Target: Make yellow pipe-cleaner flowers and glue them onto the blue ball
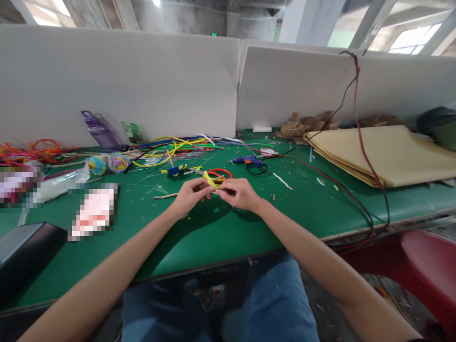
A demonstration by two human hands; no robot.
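Between both hands, over the green table, is a yellow pipe cleaner piece (211, 179), bent into a small shape. My left hand (192, 194) pinches it from the left, thumb and forefinger pressed together. From the right, my right hand (238, 193) grips it, its fingers curled and touching the left fingertips. The fingers hide part of the piece. Just behind the hands lie scissors with orange-red handles (228, 172). A blue and yellow pipe cleaner figure (174, 169) sits to the left of them, and a thin wooden stick (164, 196) lies beside my left hand.
Behind the hands lies a blue glue gun (245, 160). Colourful pipe cleaners (178, 145) spread along the back, near a purple bottle (101, 130). Brown paper sheets (374, 152) cover the right side, with a red and black cable (359, 123) hanging down. A dark box (32, 256) stands front left.
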